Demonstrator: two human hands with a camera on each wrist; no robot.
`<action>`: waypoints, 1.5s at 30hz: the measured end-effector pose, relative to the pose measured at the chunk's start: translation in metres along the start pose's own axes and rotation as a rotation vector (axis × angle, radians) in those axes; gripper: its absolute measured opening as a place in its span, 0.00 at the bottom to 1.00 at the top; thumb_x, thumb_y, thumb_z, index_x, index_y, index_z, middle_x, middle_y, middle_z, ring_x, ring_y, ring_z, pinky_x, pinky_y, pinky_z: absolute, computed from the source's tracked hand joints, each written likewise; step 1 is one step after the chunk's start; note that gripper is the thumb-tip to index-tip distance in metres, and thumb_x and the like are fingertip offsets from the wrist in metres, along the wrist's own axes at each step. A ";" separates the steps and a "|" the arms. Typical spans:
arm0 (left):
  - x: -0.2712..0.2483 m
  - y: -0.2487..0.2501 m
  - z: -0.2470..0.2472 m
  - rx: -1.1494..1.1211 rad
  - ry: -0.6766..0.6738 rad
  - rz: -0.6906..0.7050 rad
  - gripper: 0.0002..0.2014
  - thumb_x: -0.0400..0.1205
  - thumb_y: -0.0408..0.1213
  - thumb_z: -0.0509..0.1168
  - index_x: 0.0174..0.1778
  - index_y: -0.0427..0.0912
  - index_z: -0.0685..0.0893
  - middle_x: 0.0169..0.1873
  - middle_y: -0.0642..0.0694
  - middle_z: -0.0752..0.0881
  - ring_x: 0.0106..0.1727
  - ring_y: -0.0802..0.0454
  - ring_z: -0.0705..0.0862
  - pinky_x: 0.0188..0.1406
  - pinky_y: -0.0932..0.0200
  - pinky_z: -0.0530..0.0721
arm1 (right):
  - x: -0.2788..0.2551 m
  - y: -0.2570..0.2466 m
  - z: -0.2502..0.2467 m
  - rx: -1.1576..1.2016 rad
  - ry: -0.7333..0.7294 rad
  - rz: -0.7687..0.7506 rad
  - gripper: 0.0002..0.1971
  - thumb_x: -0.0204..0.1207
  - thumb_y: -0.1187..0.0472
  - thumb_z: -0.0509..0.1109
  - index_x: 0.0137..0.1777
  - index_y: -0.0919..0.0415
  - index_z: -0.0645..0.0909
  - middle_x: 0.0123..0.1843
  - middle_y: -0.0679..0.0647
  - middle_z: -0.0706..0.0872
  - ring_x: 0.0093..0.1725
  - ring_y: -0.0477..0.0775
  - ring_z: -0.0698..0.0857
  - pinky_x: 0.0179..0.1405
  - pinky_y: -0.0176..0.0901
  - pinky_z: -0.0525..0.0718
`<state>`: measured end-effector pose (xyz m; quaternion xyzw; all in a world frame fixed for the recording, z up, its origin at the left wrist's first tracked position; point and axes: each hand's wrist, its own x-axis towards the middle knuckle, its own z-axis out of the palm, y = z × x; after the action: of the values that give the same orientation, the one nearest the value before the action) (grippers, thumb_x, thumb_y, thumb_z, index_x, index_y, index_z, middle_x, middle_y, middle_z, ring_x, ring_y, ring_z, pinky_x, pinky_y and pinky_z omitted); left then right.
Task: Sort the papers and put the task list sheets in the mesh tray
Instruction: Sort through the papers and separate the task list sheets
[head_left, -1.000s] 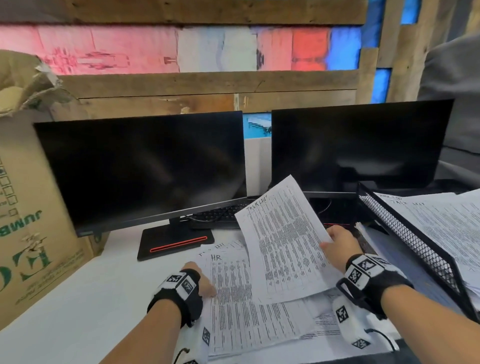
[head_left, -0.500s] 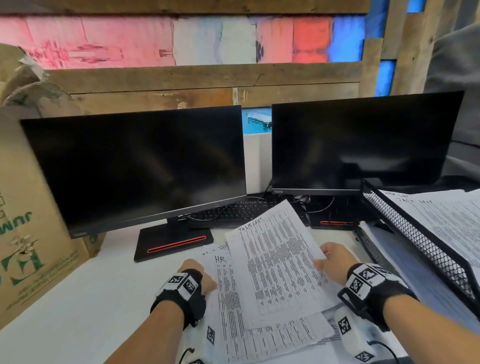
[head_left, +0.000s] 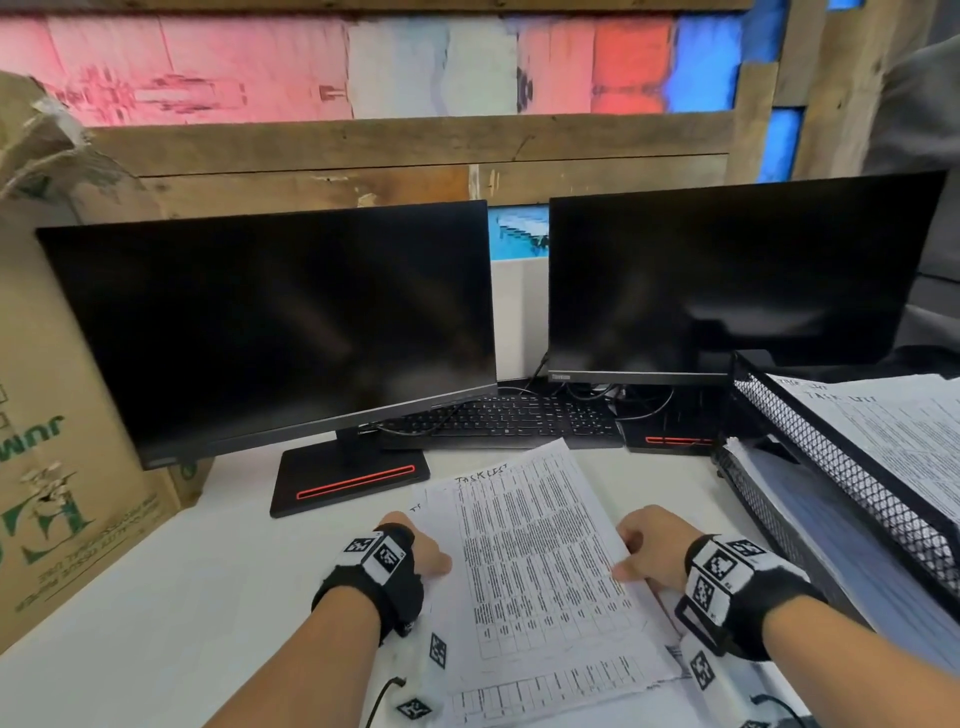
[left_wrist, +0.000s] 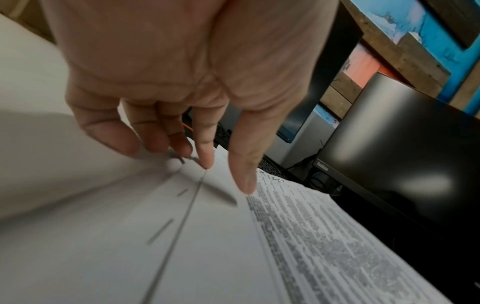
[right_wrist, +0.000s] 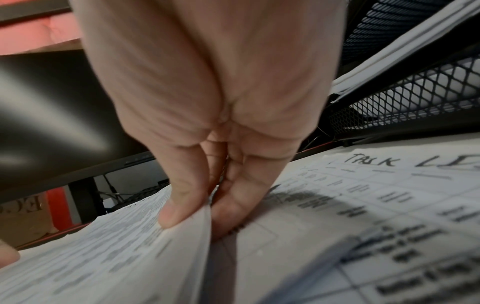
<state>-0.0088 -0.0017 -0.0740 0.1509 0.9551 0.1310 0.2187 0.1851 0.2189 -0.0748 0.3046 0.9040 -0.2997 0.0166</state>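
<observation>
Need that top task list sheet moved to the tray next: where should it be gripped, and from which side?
Grip the top sheet at its right long edge, coming from the right. That edge is already lifted off the pile, with the right hand pinching it, thumb on top, fingers beneath. The mesh tray sits on that side too. The left hand rests on the pile's left edge.

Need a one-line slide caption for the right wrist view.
Right hand pinches the edge of a printed sheet above another sheet headed "TASK LI...", mesh tray behind.
</observation>
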 end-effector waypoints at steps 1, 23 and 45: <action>0.002 0.001 0.000 0.021 -0.007 0.008 0.29 0.67 0.59 0.73 0.57 0.45 0.79 0.50 0.46 0.80 0.50 0.46 0.81 0.42 0.58 0.78 | 0.001 0.001 0.001 0.007 -0.010 0.004 0.06 0.69 0.64 0.80 0.40 0.58 0.84 0.37 0.49 0.87 0.37 0.49 0.86 0.40 0.40 0.88; 0.005 0.004 -0.013 -0.090 -0.025 0.041 0.25 0.80 0.49 0.68 0.67 0.37 0.79 0.61 0.41 0.82 0.62 0.45 0.81 0.58 0.59 0.77 | 0.007 0.011 0.005 0.050 -0.094 -0.053 0.07 0.68 0.69 0.78 0.42 0.58 0.85 0.40 0.54 0.89 0.37 0.51 0.88 0.41 0.43 0.90; -0.043 0.030 -0.068 -1.107 0.325 0.454 0.11 0.75 0.25 0.71 0.45 0.46 0.84 0.46 0.46 0.90 0.47 0.47 0.89 0.53 0.47 0.87 | -0.011 -0.049 -0.057 0.486 0.211 -0.277 0.12 0.73 0.64 0.75 0.54 0.51 0.81 0.52 0.45 0.87 0.50 0.41 0.86 0.51 0.38 0.83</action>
<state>0.0036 -0.0017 0.0106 0.1924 0.7106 0.6717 0.0830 0.1753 0.2131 0.0000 0.2030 0.8353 -0.4736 -0.1919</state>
